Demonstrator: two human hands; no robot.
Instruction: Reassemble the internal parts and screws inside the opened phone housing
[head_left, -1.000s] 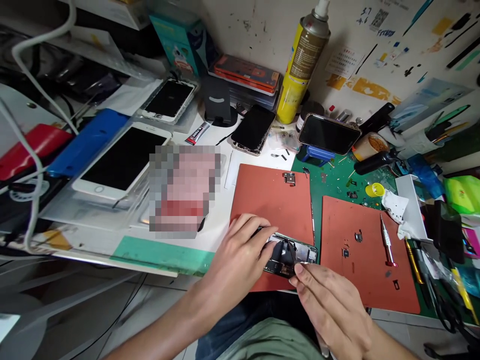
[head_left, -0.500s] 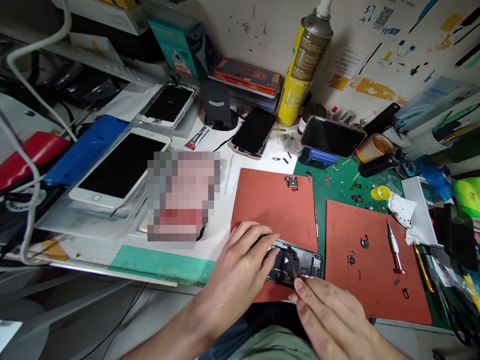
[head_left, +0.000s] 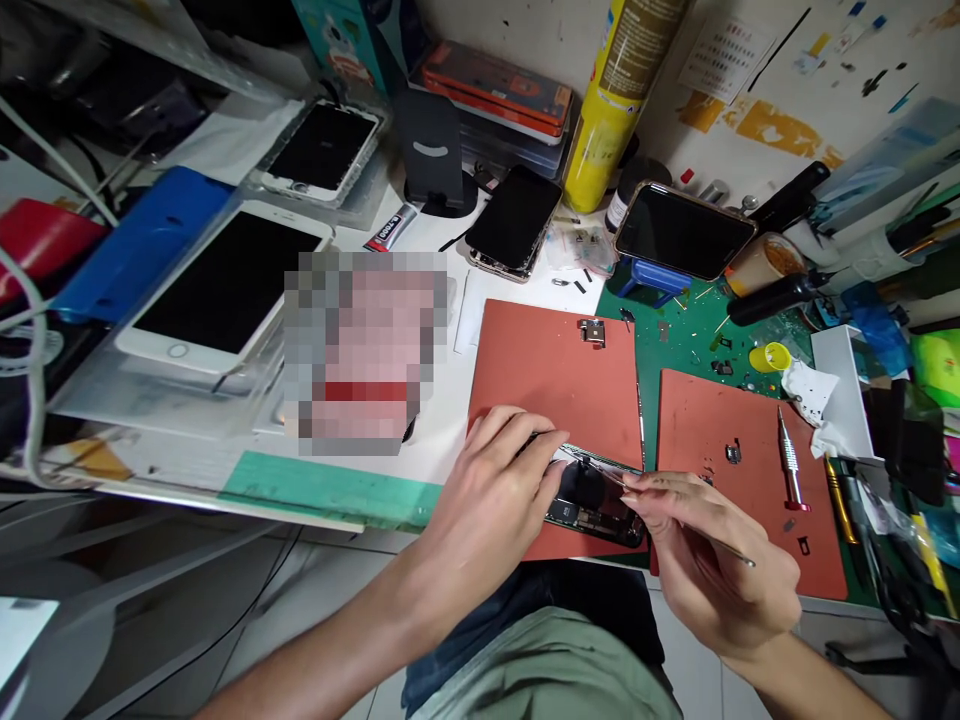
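Note:
An opened phone (head_left: 592, 505) with its inner parts showing lies at the front edge of the left red mat (head_left: 555, 375). My left hand (head_left: 499, 490) grips the phone's left end, fingers over its far edge and thumb at its near side. In my right hand (head_left: 712, 550) is a thin metal tool (head_left: 724, 545), pinched between thumb and fingers. Its tip reaches over the phone's far inner edge, beside a dark part; whether it touches is too small to tell. A small metal part (head_left: 592, 332) rests near the mat's far edge.
On the right red mat (head_left: 750, 500) lie a screwdriver (head_left: 790, 460) and small parts. A phone (head_left: 684, 230) leans on a blue stand behind. A yellow can (head_left: 615, 110), a dark phone (head_left: 514, 220) and a white phone (head_left: 225, 285) stand or lie farther back and left.
My right hand has turned and moved right and up, bringing the tool from the phone's middle to its far edge. The phone appears tilted differently. The camera view has shifted.

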